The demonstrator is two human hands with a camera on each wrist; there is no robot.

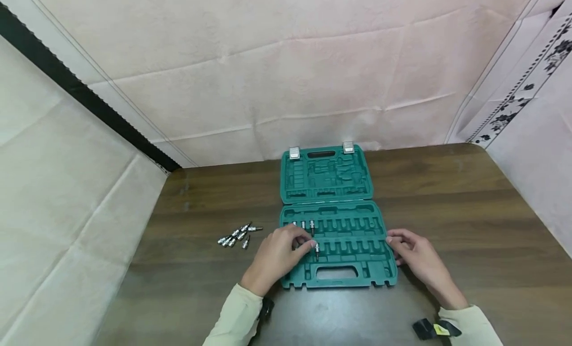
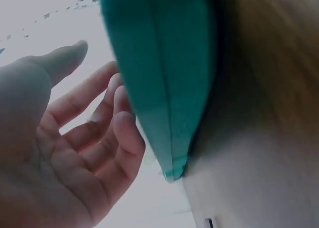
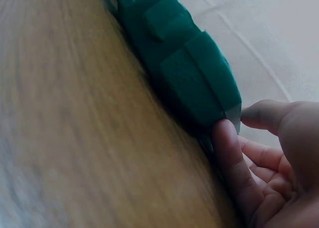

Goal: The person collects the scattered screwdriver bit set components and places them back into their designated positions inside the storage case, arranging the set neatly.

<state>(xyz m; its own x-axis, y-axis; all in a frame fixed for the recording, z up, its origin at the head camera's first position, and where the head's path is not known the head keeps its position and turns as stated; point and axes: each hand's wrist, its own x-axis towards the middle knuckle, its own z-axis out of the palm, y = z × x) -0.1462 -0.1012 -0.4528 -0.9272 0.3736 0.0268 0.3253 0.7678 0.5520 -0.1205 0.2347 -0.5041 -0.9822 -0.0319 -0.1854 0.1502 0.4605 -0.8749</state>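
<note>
A green plastic tool case (image 1: pixel 332 241) lies unfolded on the table, its lid (image 1: pixel 327 176) laid back behind it. Several silver bit sockets (image 1: pixel 312 226) sit in slots at the left of the base; one more bit socket (image 1: pixel 317 250) stands lower, by the thumb. My left hand (image 1: pixel 282 246) is over the base's left side, thumb and fingers apart in the left wrist view (image 2: pixel 89 133); no held item shows between them. At the right edge, my right hand (image 1: pixel 415 254) pinches the case's rim, thumb above and a finger against the side wall (image 3: pixel 199 88).
A small pile of loose silver bit sockets (image 1: pixel 237 235) lies on the wooden table (image 1: pixel 196 276) to the left of the case. Pale cloth (image 1: pixel 286 78) hangs behind the table and at both sides. Dark straps (image 1: pixel 435 329) sit at both wrists.
</note>
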